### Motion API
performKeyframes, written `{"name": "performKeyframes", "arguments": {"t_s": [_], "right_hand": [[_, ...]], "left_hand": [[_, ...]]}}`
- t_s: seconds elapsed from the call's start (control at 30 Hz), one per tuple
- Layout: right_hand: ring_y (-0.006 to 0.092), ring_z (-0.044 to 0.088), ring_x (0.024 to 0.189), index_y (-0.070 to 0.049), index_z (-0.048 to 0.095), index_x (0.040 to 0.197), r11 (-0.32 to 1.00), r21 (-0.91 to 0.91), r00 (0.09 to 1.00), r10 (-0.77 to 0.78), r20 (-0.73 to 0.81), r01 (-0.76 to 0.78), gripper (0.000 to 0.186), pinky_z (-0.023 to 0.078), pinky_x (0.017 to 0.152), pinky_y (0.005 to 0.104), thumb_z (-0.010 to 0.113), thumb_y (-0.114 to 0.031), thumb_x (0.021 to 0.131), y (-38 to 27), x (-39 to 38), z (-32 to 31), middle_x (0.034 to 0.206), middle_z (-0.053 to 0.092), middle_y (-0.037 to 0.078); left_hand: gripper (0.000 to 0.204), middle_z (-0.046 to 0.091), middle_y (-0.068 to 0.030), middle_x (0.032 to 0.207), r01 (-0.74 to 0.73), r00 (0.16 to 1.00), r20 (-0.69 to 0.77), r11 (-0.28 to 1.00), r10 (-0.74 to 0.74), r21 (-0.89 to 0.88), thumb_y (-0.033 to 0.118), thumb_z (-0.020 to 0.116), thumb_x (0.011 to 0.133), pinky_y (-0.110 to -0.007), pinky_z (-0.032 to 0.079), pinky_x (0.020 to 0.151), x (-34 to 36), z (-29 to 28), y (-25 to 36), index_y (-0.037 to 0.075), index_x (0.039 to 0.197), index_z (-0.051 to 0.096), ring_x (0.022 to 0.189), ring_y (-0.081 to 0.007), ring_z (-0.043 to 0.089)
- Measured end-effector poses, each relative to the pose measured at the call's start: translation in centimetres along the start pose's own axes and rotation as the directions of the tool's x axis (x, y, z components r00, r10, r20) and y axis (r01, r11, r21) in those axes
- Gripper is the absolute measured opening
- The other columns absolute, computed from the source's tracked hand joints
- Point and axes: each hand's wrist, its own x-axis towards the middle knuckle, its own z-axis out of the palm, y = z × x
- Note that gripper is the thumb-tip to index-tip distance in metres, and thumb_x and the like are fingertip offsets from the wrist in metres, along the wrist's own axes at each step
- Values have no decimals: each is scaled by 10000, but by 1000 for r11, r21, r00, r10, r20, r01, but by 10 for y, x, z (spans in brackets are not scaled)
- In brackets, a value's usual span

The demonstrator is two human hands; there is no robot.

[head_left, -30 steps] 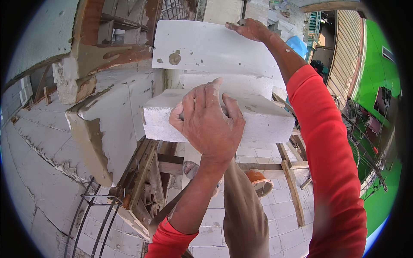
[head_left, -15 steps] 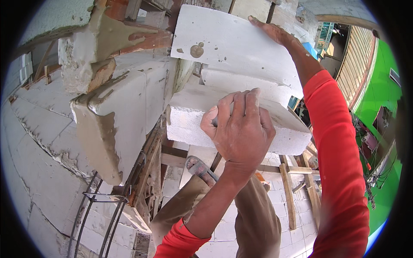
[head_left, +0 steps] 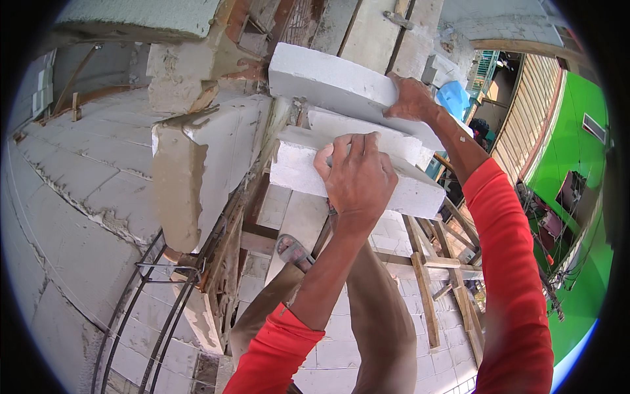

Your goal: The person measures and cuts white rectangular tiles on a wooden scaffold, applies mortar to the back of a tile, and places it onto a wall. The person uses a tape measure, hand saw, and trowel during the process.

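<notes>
Rests the left hand (head_left: pixel 359 176), fingers curled, on the near white block (head_left: pixel 298 165). Grasps the far white block (head_left: pixel 329 77) toward its right end with the right hand (head_left: pixel 415 100). Has a third white block (head_left: pixel 401 139) between both hands, a mortar-smeared block (head_left: pixel 231 141) left of the left hand, a sandalled foot (head_left: pixel 293 251) below it, and a blue sheet (head_left: pixel 453 98) just beyond the right.

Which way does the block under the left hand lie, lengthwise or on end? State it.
Lengthwise, not on end: the white block has its long face running left to right beneath the left hand.
</notes>
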Motion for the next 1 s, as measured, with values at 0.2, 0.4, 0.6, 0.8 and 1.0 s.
{"name": "performKeyframes", "arguments": {"t_s": [0.2, 0.4, 0.6, 0.8, 1.0], "right_hand": [[443, 731, 1075, -31, 579, 1472, 997, -74, 991, 25, -131, -35, 922, 597, 969, 500, 863, -298, 636, -13, -49, -30, 1105, 754, 258], [432, 753, 1034, 2, 551, 1493, 983, -130, 960, 92, -266, -130, 952, 592, 1008, 478, 846, -265, 628, -29, -167, -133, 1144, 757, 275], [445, 758, 963, -18, 560, 1438, 983, -148, 923, 47, -382, -112, 785, 606, 891, 492, 810, -190, 714, -69, -332, -229, 1043, 765, 267], [435, 758, 919, 0, 535, 1495, 986, -119, 947, 73, -314, -115, 951, 613, 891, 477, 857, -182, 619, -127, -482, -280, 1017, 762, 274], [414, 755, 922, 10, 598, 1341, 992, -124, 985, 6, -170, -28, 803, 616, 824, 474, 888, -207, 625, -221, -585, -297, 1037, 758, 227]], "left_hand": [[252, 764, -26, 1044, 12, 998, 66, 1000, -13, 14, 150, 693, 867, -470, 308, 1089, 0, -1, -3, 108, 1100, 779, 1133, -203, 603], [350, 745, -71, 1180, -8, 991, 128, 994, 22, -112, 212, 694, 933, -516, 273, 1156, -4, -24, -5, 69, 1251, 713, 1282, -250, 559], [363, 695, -121, 1304, 31, 987, 157, 942, 24, -335, 165, 694, 944, -568, 291, 1200, -82, -142, 13, 79, 1296, 671, 1377, -345, 531], [315, 742, -167, 1194, 339, 838, 519, 906, -168, -254, 168, 681, 949, -472, 534, 1024, -259, -296, -57, 67, 1246, 703, 1175, -357, 680], [305, 777, -211, 1100, 529, 778, 471, 838, -415, -135, 138, 681, 943, -427, 597, 931, -353, -478, -90, 16, 1220, 718, 1018, -368, 757]]}}
